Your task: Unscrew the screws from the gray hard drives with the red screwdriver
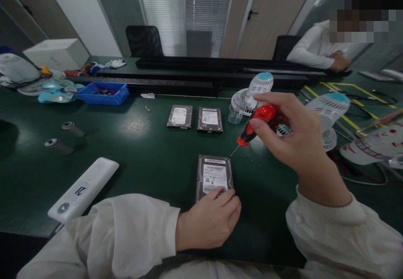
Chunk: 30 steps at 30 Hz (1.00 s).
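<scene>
Right hand: grasps the red-and-black screwdriver by its handle, raised over the right half of the green table.
Left hand: fingers bend over the near part of the hard disk drive – thumb hidden, so I cannot tell whether it pinches the drive or only presses.
Hard disk drive: flat, label up, near the table's front edge, about midway along it.
Screwdriver tip: at the drive's far right corner; whether it seats in a screw is too small to tell.
Shaft angle: leans to the right; a more upright line would likely guard against slipping.
Pressure: firm downward push and slow turns seem best, with the left fingers well away from the tip.
Small loose parts: just right of the drive, probably screws – a low sweep of the right sleeve could scatter them.
Right side: tighter, with the clear plastic cup and white fans beyond the tool.
Far side: two other drives sit side by side, toward the far edge.
Left side: more room for moving, as far as the white device marked 21, near the front edge.
</scene>
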Each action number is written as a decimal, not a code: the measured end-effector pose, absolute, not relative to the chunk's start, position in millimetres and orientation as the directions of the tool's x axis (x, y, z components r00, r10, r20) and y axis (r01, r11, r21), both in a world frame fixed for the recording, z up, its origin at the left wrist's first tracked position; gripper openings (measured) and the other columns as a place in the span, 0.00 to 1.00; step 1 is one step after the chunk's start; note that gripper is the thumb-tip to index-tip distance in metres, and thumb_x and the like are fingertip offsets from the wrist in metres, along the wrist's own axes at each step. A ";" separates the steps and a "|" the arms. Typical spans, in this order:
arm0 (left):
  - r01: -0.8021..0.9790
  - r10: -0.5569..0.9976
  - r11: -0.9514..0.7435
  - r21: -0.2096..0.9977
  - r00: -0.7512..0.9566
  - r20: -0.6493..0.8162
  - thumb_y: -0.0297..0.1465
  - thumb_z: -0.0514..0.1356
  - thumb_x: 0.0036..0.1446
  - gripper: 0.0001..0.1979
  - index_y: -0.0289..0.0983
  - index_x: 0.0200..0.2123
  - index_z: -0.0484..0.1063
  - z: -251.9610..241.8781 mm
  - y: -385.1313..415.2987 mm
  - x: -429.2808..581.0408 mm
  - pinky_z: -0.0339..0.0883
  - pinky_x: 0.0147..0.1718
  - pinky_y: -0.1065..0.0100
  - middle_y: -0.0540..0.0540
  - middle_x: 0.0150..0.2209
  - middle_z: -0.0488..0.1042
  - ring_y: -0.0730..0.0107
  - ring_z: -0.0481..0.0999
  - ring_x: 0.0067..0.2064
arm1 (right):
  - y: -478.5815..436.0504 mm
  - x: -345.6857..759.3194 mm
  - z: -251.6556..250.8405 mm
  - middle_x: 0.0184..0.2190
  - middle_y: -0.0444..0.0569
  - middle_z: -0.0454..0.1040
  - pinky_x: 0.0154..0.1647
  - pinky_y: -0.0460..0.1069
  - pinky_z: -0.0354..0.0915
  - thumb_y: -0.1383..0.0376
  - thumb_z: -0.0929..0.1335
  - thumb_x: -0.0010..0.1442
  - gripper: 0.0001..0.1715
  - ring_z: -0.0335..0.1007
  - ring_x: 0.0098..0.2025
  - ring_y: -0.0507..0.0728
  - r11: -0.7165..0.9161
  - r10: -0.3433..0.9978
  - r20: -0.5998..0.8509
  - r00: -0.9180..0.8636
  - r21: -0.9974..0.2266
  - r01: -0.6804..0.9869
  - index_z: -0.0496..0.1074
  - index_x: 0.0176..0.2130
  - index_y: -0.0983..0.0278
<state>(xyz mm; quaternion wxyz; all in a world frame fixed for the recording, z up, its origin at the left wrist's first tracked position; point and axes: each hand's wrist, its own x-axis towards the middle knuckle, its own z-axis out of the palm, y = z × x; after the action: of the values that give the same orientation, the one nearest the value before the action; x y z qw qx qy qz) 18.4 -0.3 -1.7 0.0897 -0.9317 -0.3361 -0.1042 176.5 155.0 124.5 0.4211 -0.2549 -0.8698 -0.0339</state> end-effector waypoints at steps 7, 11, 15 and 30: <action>0.640 0.600 -0.764 -0.079 0.751 0.277 0.31 0.49 0.69 0.22 0.23 0.58 0.70 -2.1 0.6 18.9 0.59 0.56 0.55 0.34 0.56 0.72 0.52 0.69 0.58 | 156.4 179.6 128.2 0.44 0.55 0.77 0.42 0.56 0.68 0.60 0.62 0.67 0.19 0.74 0.44 0.62 0.902 0.394 0.689 -0.609 -0.160 0.402 0.72 0.52 0.64; 0.642 0.599 -0.762 -0.082 0.748 0.286 0.31 0.50 0.69 0.22 0.23 0.58 0.70 -1.3 0.3 18.1 0.60 0.55 0.55 0.34 0.56 0.72 0.52 0.69 0.57 | 155.4 181.4 129.2 0.43 0.52 0.79 0.38 0.53 0.68 0.64 0.66 0.63 0.19 0.76 0.39 0.58 0.904 0.373 0.700 -0.609 -0.127 0.408 0.71 0.54 0.64; 0.644 0.600 -0.761 -0.075 0.744 0.294 0.31 0.49 0.69 0.22 0.23 0.58 0.70 -0.9 -0.2 17.8 0.60 0.56 0.55 0.35 0.55 0.72 0.52 0.69 0.57 | 156.6 179.4 126.6 0.38 0.51 0.78 0.36 0.51 0.67 0.61 0.70 0.61 0.17 0.75 0.36 0.57 0.870 0.367 0.715 -0.595 -0.037 0.492 0.73 0.49 0.65; 0.637 0.591 -0.758 -0.140 0.761 0.267 0.31 0.51 0.67 0.22 0.22 0.58 0.70 2.2 -2.2 19.4 0.62 0.56 0.53 0.33 0.56 0.72 0.50 0.69 0.59 | 156.1 178.1 125.2 0.46 0.53 0.78 0.42 0.55 0.70 0.61 0.66 0.63 0.21 0.77 0.44 0.61 0.854 0.420 0.674 -0.608 -0.067 0.516 0.69 0.55 0.62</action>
<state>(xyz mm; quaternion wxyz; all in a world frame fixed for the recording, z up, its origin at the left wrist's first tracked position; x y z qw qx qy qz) 19.4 -2.2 2.2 0.1116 -0.9317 -0.3297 -0.1035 178.1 156.1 125.2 0.3570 -0.2616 -0.8942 -0.0672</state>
